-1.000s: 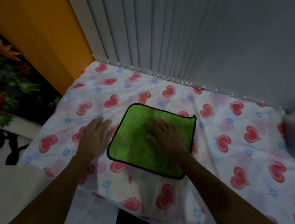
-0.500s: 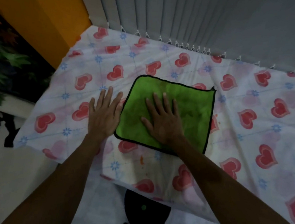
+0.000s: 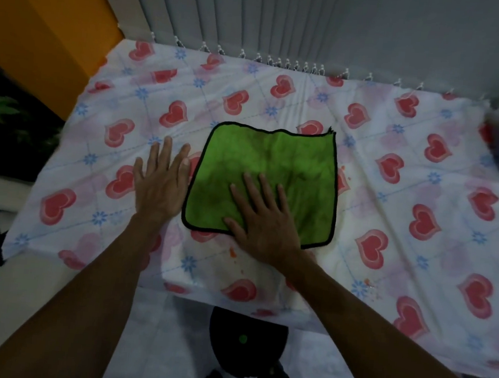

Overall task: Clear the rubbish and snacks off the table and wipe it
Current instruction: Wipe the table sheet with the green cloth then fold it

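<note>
Left hand (image 3: 159, 185) lies flat on the heart-print tablecloth (image 3: 409, 178), fingers spread, grip released, holding nothing, just beside the cloth's left hem. The green microfibre cloth (image 3: 274, 167) lies spread near mid-worktop, roughly square, so no long axis to speak of. Right hand (image 3: 265, 217) presses palm-down on its near-left part, fingers splayed toward 11 o'clock, pinning it without closing around it. Most of the cloth runs from that palm toward 1 o'clock. Orange specks (image 3: 232, 252) sit at 6 o'clock, just off the near hem, with a few more to the right; a pull toward the body looks the likely stroke.
</note>
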The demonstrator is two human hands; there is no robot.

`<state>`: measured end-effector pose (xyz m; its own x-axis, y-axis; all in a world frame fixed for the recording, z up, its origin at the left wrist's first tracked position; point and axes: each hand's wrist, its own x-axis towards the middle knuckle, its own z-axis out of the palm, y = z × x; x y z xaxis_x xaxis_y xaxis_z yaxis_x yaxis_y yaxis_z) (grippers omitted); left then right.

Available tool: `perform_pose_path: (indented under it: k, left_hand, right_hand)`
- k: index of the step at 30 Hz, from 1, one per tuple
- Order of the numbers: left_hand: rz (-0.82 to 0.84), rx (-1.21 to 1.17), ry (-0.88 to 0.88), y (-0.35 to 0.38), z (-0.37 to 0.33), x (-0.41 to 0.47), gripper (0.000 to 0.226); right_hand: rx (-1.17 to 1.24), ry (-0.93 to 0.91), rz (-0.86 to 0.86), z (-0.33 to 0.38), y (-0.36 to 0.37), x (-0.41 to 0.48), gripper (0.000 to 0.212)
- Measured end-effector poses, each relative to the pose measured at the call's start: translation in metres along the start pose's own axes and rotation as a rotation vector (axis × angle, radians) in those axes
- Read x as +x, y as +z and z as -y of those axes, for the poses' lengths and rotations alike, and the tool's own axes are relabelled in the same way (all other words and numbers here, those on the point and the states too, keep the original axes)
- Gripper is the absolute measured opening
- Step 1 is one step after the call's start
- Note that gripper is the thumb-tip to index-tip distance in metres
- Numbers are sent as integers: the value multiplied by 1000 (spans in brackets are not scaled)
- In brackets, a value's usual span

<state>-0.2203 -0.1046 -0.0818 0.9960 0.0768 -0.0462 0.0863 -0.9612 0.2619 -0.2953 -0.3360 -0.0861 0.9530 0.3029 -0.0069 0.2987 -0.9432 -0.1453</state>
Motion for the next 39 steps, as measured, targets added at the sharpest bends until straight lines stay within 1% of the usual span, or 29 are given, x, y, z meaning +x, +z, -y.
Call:
perform_pose_path:
  k: [3,7,13,17,21,24,27,30,35,37,39]
  left_hand:
    - [-5,-8,-2,-1,0,0,62]
    - [-11,-2,0,-1,0,0,62]
    - [0,22,2,0,0,-1,62]
    - [-2,71,19,2,3,0,63]
    - [16,83,34,1,2,-1,69]
    - [11,95,59,0,3,-1,71]
    - [13,96,64,0,3,-1,73]
    - [6,90,73,-1,2,-3,74]
    - [35,152,96,0,4,-2,74]
    - [-38,244,171,-3,0,-3,69]
    - [-124,314,305,-4,-24,-6,63]
  right_hand:
    - [5,-13,12,2,2,-12,60]
    - [24,-73,25,9,3,-51,53]
    - [-4,-142,114,16,-3,-104,53]
    - [-15,-126,113,11,-10,-119,53]
    - [14,-16,52,-2,-12,-139,51]
    - [31,145,42,-21,-13,-163,51]
    - [-32,317,48,-40,-12,-186,52]
    - [-49,458,7,-55,-13,-204,52]
    - [-72,618,-67,-72,-13,-198,51]
    - [-87,629,-74,-76,-13,-186,51]
    - [-104,607,-57,-80,-11,-179,52]
